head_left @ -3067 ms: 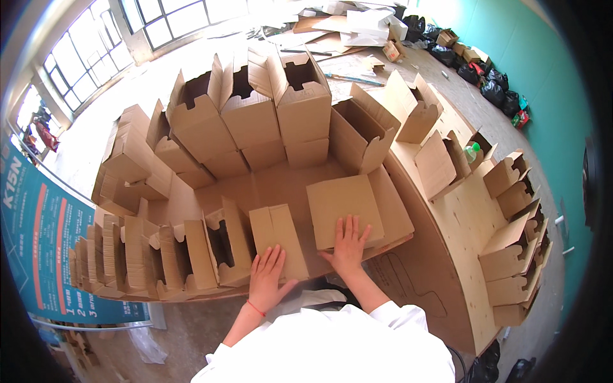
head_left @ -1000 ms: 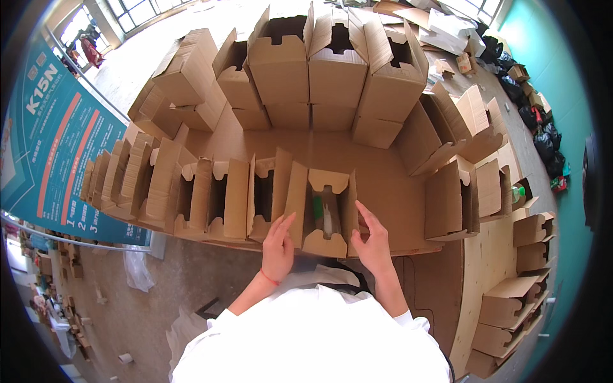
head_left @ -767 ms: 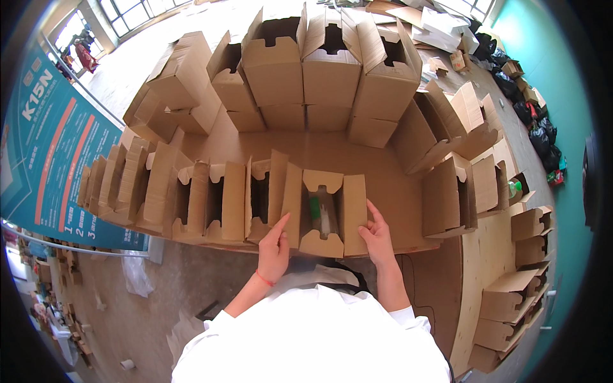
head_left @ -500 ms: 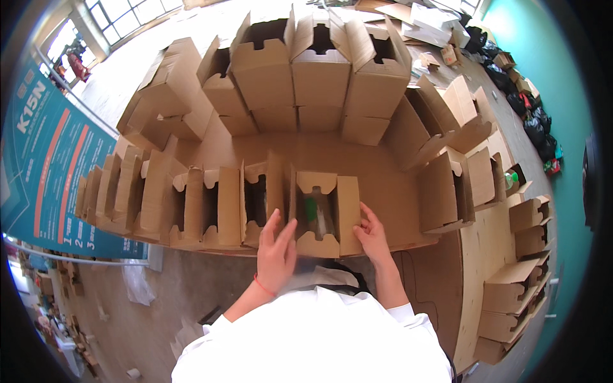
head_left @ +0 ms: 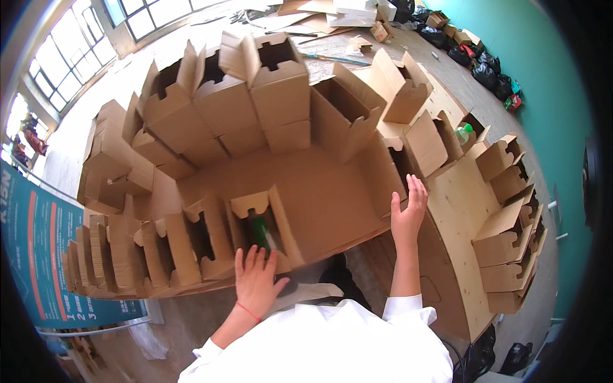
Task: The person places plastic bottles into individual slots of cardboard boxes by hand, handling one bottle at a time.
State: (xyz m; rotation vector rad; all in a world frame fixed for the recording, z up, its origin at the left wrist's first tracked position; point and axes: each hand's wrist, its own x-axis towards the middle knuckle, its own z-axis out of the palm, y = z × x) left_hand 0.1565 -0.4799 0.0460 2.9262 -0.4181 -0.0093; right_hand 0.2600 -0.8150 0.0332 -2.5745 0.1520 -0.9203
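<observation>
Head view: empty right hand (head_left: 409,214), loosely uncurled, is shifting beside the outer box (head_left: 381,172), apparently leaving the near box (head_left: 280,223) to the left hand (head_left: 255,286), fingers spread wide.

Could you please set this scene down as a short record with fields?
Left hand: fingers spread at the near edge of an open box
Inside that box: a green item, partly hidden
Right hand: raised and open, nothing visible in it, nearest a box on the right
Front row: narrow boxes running leftward
Back row: taller boxes, tops open
Right side: pale wooden board with more boxes
Left side: teal banner
</observation>
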